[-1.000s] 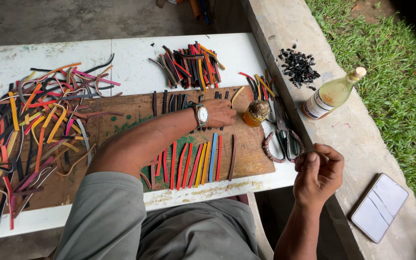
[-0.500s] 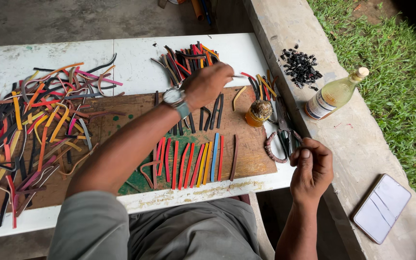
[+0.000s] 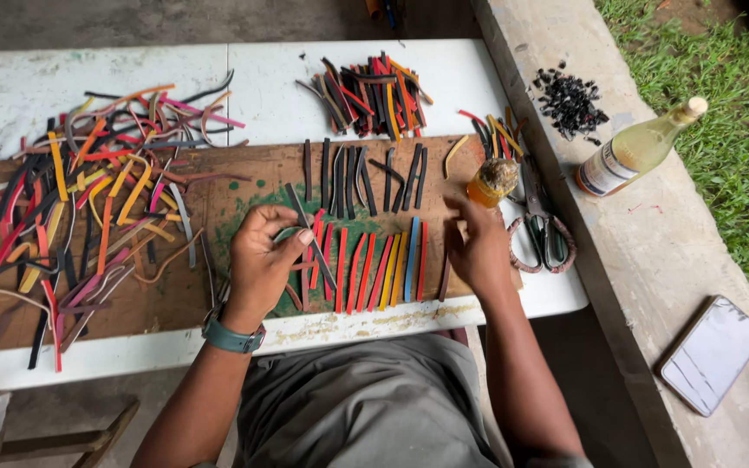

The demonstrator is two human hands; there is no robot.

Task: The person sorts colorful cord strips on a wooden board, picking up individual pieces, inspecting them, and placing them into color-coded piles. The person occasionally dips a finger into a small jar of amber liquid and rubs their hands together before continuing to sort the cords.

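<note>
Left hand [image 3: 263,260] is curled over the brown board [image 3: 175,299], fingers pinched shut around a thin dark strip [image 3: 309,234] that slants across the knuckles, right beside the neat row of coloured strips [image 3: 374,270] laid side by side. Right hand [image 3: 477,247] rests loosely spread at the far end of that row, gripping nothing I can make out, fingertips near a small orange jar [image 3: 491,180] and the scissors [image 3: 541,227]. A tangled heap of strips [image 3: 88,199] sprawls off to the left, another bundle [image 3: 366,91] sits on the white table [image 3: 62,87], and a glass bottle [image 3: 639,147] lies on the concrete ledge [image 3: 652,260].
</note>
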